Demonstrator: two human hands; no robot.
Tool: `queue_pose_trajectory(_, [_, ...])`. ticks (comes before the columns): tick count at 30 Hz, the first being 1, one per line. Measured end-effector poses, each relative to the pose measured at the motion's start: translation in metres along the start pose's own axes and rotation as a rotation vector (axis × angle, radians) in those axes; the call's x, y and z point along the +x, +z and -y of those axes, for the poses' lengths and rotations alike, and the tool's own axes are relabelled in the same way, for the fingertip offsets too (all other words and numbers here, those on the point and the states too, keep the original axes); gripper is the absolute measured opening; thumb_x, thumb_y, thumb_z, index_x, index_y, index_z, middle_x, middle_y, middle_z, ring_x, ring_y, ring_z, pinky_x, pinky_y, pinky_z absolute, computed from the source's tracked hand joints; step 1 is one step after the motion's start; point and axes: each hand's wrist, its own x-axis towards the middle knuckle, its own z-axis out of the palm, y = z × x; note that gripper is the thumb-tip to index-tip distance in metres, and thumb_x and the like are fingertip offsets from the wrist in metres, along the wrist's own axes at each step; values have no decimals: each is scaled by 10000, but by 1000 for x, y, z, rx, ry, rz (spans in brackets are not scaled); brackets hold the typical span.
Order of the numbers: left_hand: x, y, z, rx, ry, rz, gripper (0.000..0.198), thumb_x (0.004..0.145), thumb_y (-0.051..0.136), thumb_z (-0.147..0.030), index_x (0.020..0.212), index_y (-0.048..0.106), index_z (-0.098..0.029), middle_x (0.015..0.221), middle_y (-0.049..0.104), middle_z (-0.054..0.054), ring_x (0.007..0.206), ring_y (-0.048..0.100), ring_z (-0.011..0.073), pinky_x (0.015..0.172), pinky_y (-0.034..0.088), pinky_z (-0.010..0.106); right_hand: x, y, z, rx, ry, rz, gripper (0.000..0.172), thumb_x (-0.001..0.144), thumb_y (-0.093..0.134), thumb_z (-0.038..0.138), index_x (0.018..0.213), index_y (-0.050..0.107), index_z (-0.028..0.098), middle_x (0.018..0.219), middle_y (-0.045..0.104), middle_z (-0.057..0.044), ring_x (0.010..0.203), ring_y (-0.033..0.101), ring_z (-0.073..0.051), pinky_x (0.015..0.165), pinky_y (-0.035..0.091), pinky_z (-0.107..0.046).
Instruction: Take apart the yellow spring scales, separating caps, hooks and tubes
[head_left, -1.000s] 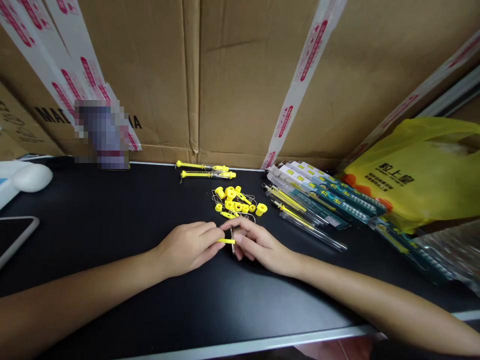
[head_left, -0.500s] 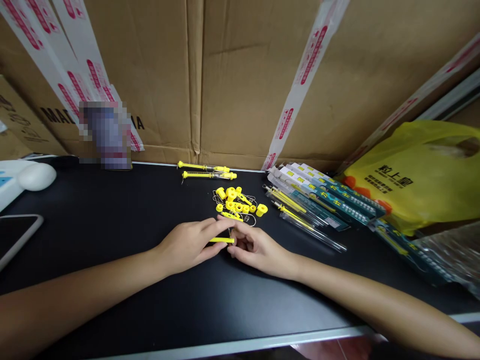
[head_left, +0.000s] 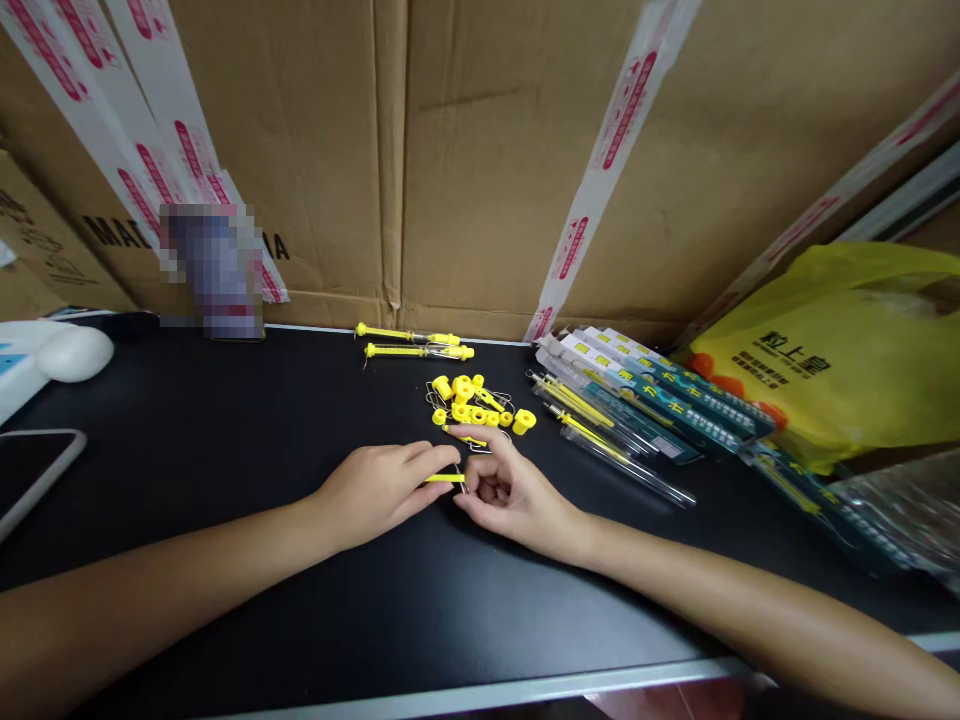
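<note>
My left hand is closed around a thin yellow plastic rod, whose right end pokes out past the fingertips. A thin bent metal wire crosses that end. My right hand pinches at the wire and rod end with thumb and curled fingers, its index finger stretched out over the near side of the pile. Just beyond the hands lies a pile of small yellow plastic caps and rings with metal wire hooks among them. A larger yellow cap sits at the pile's right.
Two yellow-and-clear tube pieces lie at the back. To the right are clear tubes with yellow rods, several printed boxes and a yellow plastic bag. A phone lies left; cardboard stands behind.
My right index finger has lifted away from my left fingertips and now points over the pile. The rod end and metal wire between the hands show more clearly.
</note>
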Motion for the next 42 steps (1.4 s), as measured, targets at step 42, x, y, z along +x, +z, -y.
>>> queue_pose_trajectory(42, [1, 4, -6, 221, 19, -110, 276, 967, 310, -243, 1184, 475, -200, 720, 668, -19, 635, 654, 123, 545, 449, 199, 3, -2, 14, 117, 220, 15, 321, 897, 467, 399, 686, 501, 159, 459, 430, 73, 421, 375, -58, 469, 312, -194])
